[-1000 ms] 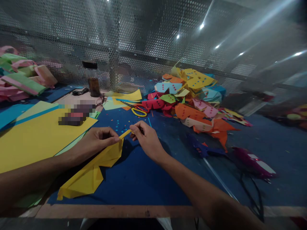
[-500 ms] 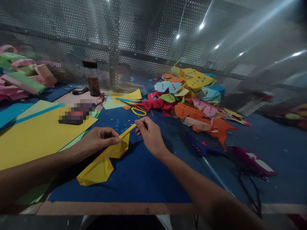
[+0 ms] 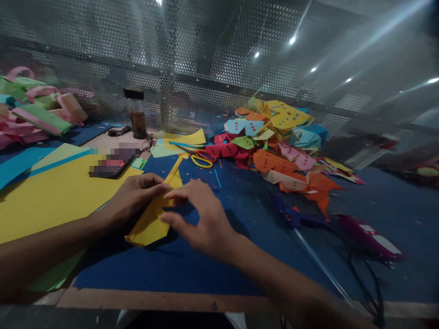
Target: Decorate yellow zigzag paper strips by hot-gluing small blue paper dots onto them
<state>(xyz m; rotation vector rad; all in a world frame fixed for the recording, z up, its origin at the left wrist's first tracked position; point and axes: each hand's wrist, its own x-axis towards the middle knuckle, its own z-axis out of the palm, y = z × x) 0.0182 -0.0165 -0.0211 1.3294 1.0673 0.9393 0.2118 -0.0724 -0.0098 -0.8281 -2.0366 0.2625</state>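
A folded yellow paper piece (image 3: 149, 225) is held above the blue table covering (image 3: 192, 274), its narrow strip pointing up and away. My left hand (image 3: 137, 196) pinches it along its left edge, near the middle. My right hand (image 3: 202, 217) is at its right side, thumb and fingers apart, fingertips beside or lightly on the paper; whether they touch is unclear. Beyond the paper lie scissors (image 3: 201, 160) with red and yellow handles, among small coloured paper scraps.
Yellow sheets (image 3: 61, 196) and a phone (image 3: 115, 161) lie left. A jar (image 3: 137, 114) stands behind. Folded paper pieces (image 3: 274, 160) pile up at back right, near a blue glue gun (image 3: 298, 217) and a purple device (image 3: 368, 237). Pink and green paper (image 3: 41, 109) is far left.
My right hand has let go of the strip's far end, moved back toward me and opened. The yellow paper has turned more upright, still in my left hand. The view has shifted slightly.
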